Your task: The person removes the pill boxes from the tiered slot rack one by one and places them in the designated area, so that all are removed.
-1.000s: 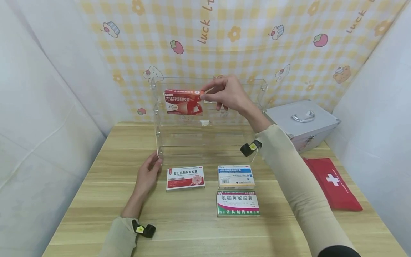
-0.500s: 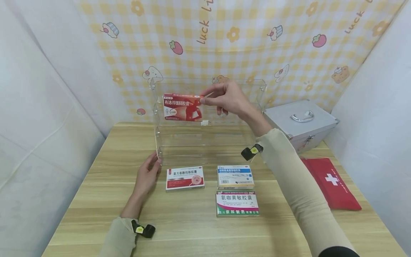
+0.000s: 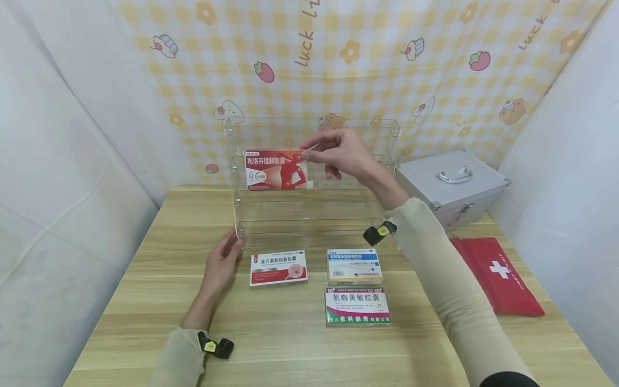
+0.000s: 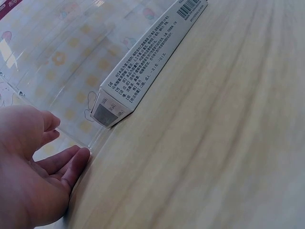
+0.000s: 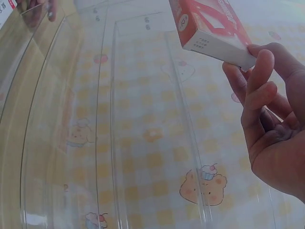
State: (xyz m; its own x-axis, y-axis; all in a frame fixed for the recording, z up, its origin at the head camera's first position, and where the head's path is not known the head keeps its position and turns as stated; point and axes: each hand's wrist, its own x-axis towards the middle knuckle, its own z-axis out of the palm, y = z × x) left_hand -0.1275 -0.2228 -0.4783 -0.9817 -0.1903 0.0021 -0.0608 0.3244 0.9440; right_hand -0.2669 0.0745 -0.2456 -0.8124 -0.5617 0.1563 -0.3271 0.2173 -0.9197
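My right hand [image 3: 340, 153] pinches the upper right end of a red box of ibuprofen capsules [image 3: 273, 171] between thumb and fingertips. The box stands upright in front of the upper left tiers of a clear acrylic display rack [image 3: 309, 226]. From the right wrist view, the white end of the capsule box [image 5: 219, 51] faces the camera, and clear tier edges run below it. My left hand [image 3: 223, 263] holds the rack's lower left front corner with curled fingers. Beside the left hand [image 4: 35, 167], a red-and-white medicine box [image 3: 279, 269] lies on the table.
A blue-and-white medicine box [image 3: 354, 266] and a green-and-pink one [image 3: 358, 307] lie in front of the rack. At the right stand a silver metal case [image 3: 450, 180] and a red first-aid pouch [image 3: 500, 277]. A yellow checked cloth [image 3: 309, 64] hangs behind.
My right hand has lowered the red capsule box along the rack's front, and its top face has tilted out of sight. The left hand stays at the rack's corner.
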